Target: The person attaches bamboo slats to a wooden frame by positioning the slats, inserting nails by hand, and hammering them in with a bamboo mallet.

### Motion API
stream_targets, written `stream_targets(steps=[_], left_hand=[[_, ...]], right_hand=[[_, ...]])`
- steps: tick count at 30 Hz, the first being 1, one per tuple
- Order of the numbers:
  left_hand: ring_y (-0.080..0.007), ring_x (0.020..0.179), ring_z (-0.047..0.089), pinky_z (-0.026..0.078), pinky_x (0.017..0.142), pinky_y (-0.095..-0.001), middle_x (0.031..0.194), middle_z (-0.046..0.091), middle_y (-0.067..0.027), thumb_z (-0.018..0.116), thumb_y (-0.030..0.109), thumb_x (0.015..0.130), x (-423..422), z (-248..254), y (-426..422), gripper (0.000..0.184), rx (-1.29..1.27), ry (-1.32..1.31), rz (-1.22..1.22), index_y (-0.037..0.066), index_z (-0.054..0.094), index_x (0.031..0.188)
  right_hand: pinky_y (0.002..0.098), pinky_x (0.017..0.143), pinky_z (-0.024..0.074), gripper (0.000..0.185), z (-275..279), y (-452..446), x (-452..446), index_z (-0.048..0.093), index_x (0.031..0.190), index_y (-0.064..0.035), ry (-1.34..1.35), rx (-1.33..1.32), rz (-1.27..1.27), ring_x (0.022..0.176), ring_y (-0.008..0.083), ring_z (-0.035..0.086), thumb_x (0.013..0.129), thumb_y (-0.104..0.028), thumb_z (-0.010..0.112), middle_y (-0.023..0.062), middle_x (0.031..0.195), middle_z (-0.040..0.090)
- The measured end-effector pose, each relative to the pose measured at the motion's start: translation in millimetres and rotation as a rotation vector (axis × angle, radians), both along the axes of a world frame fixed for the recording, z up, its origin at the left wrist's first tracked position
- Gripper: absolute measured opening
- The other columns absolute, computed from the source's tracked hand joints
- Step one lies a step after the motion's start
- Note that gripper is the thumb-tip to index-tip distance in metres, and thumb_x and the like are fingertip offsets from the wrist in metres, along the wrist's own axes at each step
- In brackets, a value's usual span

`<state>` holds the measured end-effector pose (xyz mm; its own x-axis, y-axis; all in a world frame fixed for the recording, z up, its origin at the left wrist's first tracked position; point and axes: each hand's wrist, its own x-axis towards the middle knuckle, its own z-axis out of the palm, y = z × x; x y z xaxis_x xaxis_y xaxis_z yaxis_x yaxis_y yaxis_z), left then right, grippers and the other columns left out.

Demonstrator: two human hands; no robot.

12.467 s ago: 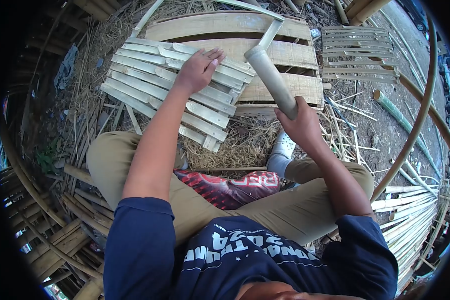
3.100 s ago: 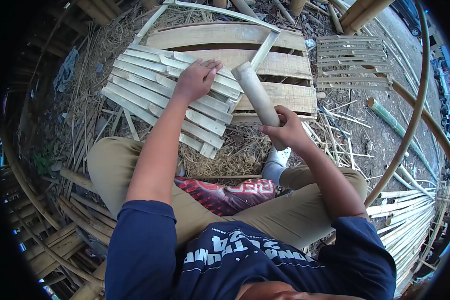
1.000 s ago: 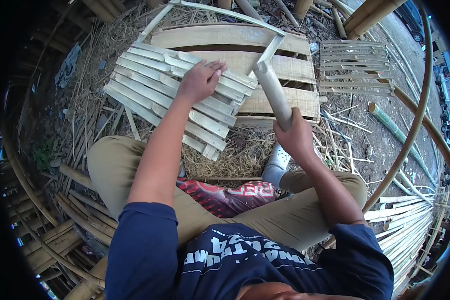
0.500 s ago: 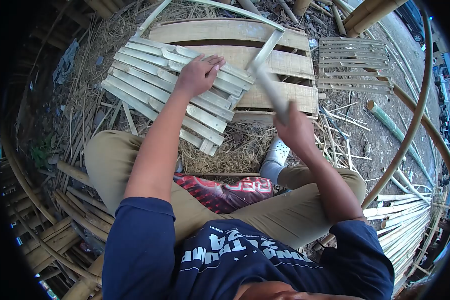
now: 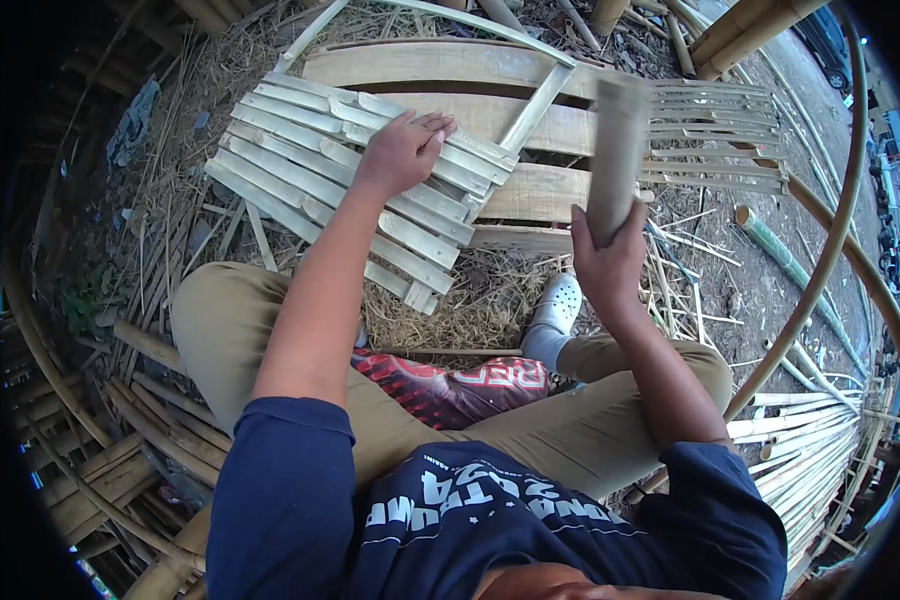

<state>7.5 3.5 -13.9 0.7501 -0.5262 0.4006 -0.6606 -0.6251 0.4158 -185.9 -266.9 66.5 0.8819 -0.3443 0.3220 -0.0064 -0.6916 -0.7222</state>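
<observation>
One rod (image 5: pixel 620 150) sits clamped in the right hand (image 5: pixel 611 262), left hand (image 5: pixel 404 156) flat on slats (image 5: pixel 418 245).

- Navy T-shirt (image 5: pixel 460 545), its short sleeves (image 5: pixel 288 470) neatly hemmed
- White block lettering (image 5: pixel 435 487) and numerals printed in rows across its front
- Plain khaki trousers (image 5: pixel 560 425), lightly creased
- White clog (image 5: pixel 561 298) dotted with round holes
- Pale sock (image 5: pixel 545 343)

The pale tan plank platform (image 5: pixel 540 190) looks like smooth, matt sawn wood. Partly over it, the pale greenish-white slatted panel (image 5: pixel 315 160) is split bamboo, faintly glossy, with rough raised joints. At the platform's right end, the grey-tan cylinder (image 5: pixel 617 150) seems matt wood or bamboo, though blurred. In front of the platform, the white perforated clog (image 5: pixel 562 302) looks like smooth plastic, the khaki trousers (image 5: pixel 560 425) like matt cloth.
</observation>
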Motion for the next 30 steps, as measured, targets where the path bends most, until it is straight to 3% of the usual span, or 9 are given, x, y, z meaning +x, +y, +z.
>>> stream_targets(steps=[2,3,10,13,16,17,20,27,30], left_hand=[[-0.0235,0.132,0.063,0.041,0.122,-0.045,0.137,0.07,-0.0049,0.049,0.023,0.107,-6,-2,-1,0.035,0.003,0.003,0.008,0.015,0.074,0.13],[-0.0239,0.133,0.062,0.04,0.122,-0.0456,0.137,0.07,-0.0051,0.049,0.022,0.107,-7,0,-3,0.035,0.006,0.013,0.024,0.014,0.074,0.131],[-0.0238,0.134,0.062,0.04,0.123,-0.0453,0.137,0.07,-0.005,0.048,0.021,0.108,-4,-1,-1,0.035,0.008,0.015,0.009,0.013,0.074,0.13],[-0.0237,0.134,0.061,0.04,0.123,-0.0452,0.138,0.07,-0.0052,0.048,0.021,0.108,-3,2,-2,0.035,0.007,0.034,0.007,0.013,0.073,0.131],[-0.0238,0.134,0.061,0.04,0.123,-0.0455,0.138,0.07,-0.0056,0.048,0.021,0.108,-2,4,1,0.035,0.01,0.017,0.0,0.014,0.073,0.131],[-0.0239,0.134,0.061,0.039,0.123,-0.0456,0.138,0.07,-0.0058,0.048,0.022,0.108,-6,4,0,0.035,0.016,0.011,-0.011,0.014,0.073,0.132],[-0.025,0.128,0.065,0.042,0.121,-0.0447,0.135,0.071,-0.0028,0.05,0.024,0.106,-2,-3,-3,0.034,-0.005,0.011,0.046,0.017,0.075,0.127],[-0.0242,0.129,0.064,0.042,0.121,-0.0445,0.136,0.071,-0.0033,0.049,0.023,0.107,-3,-1,-2,0.035,0.006,-0.021,0.016,0.017,0.074,0.13],[-0.0244,0.129,0.064,0.042,0.121,-0.0449,0.136,0.071,-0.0038,0.049,0.023,0.106,-4,1,-1,0.035,0.0,0.018,0.025,0.017,0.074,0.13]], right_hand=[[0.056,0.069,0.0565,0.043,3,-9,2,0.052,0.112,0.0019,0.466,-0.331,0.172,0.077,0.0494,0.071,0.094,-0.03,0.075,0.0293,0.089,0.071],[0.0562,0.066,0.0561,0.04,-29,-23,4,0.05,0.103,-0.0002,0.456,-0.355,0.23,0.073,0.0482,0.07,0.092,-0.029,0.075,0.0271,0.084,0.071],[0.0524,0.068,0.0566,0.041,-22,-18,-2,0.053,0.107,0.0002,0.512,-0.407,0.315,0.078,0.0454,0.072,0.091,-0.029,0.077,0.0255,0.084,0.071],[0.0497,0.076,0.0566,0.049,-4,-7,-2,0.053,0.12,0.0005,0.332,-0.126,0.179,0.085,0.0418,0.075,0.094,-0.034,0.077,0.0259,0.088,0.073],[0.0504,0.072,0.0572,0.044,-3,3,0,0.054,0.116,0.0019,-0.239,0.179,0.097,0.082,0.0444,0.075,0.094,-0.029,0.076,0.0296,0.086,0.071],[0.0528,0.073,0.0573,0.044,5,-2,0,0.053,0.114,0.0025,0.226,0.003,0.082,0.082,0.0463,0.074,0.094,-0.03,0.075,0.0306,0.086,0.071],[0.0559,0.072,0.0562,0.043,-26,-17,1,0.053,0.111,0.0019,0.491,-0.294,0.191,0.078,0.0477,0.072,0.094,-0.033,0.073,0.0287,0.085,0.071],[0.0548,0.072,0.0567,0.051,-23,-21,1,0.054,0.116,0.0047,0.479,-0.288,0.234,0.079,0.0479,0.072,0.093,-0.036,0.075,0.0293,0.088,0.072],[0.0537,0.071,0.0576,0.053,4,-8,2,0.053,0.119,0.0059,0.304,0.058,0.097,0.081,0.0476,0.073,0.092,-0.034,0.076,0.0314,0.089,0.071]])
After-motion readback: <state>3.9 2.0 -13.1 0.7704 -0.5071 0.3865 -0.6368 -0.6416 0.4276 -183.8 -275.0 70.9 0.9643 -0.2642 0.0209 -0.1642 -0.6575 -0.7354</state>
